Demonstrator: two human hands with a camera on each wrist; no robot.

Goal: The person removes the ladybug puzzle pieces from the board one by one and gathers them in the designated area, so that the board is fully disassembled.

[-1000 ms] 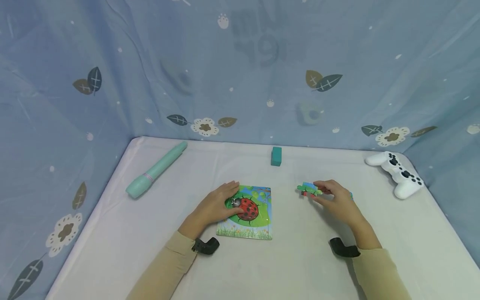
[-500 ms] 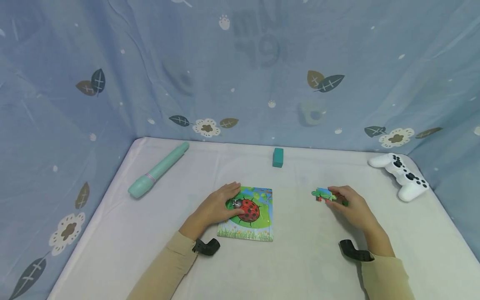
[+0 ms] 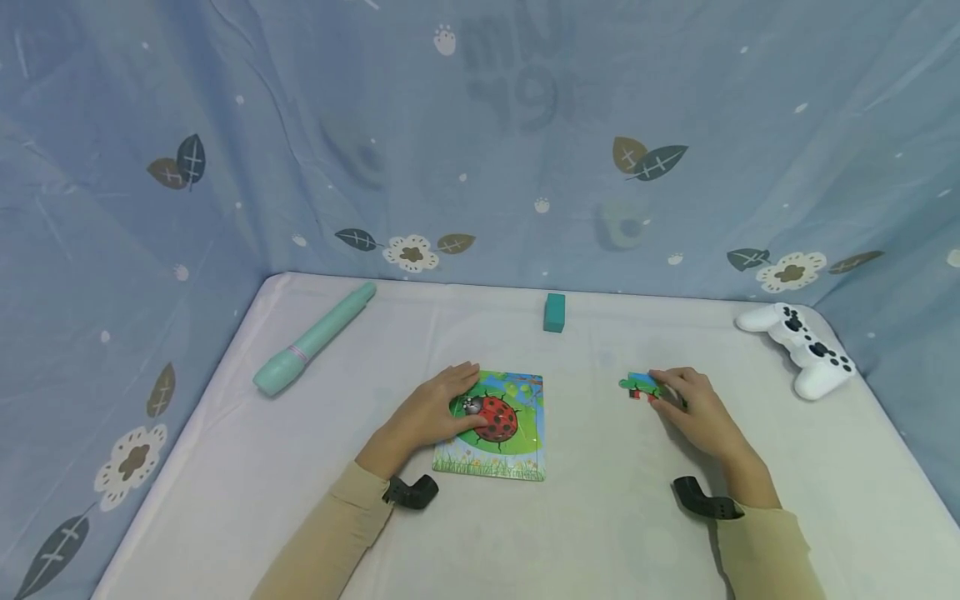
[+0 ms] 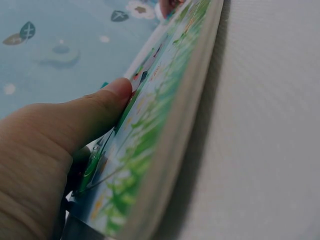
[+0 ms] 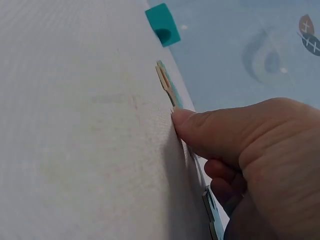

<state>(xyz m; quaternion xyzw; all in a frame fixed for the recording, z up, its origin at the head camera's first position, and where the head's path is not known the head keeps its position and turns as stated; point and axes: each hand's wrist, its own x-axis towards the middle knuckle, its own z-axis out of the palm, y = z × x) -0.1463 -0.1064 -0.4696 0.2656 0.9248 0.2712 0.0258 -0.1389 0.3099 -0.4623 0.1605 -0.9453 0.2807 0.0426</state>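
Observation:
A square ladybug puzzle [image 3: 517,457] lies flat on the table. My left hand [image 3: 423,412] rests on its left side, thumb across the ladybug and fingers extended along the upper left. In the left wrist view the thumb [image 4: 100,107] touches the puzzle's picture face. Farther right, my right hand [image 3: 697,417] pinches a small blue, green and red puzzle piece [image 3: 637,384] at or just above the tabletop. The right wrist view shows its thin wooden edge [image 5: 164,80] ahead of the thumb. Another flat piece [image 5: 212,215] is partly hidden below the hand.
A teal block [image 3: 554,312] stands at the table's back edge. To the far left lies a mint-coloured microphone-shaped object [image 3: 311,342]. A white game controller [image 3: 798,348] sits at the back right. Blue patterned cloth [image 3: 480,150] rises behind the table.
My right hand has moved right and slightly toward me with the puzzle piece, which now lies flatter and lower. The left hand keeps its place on the ladybug puzzle.

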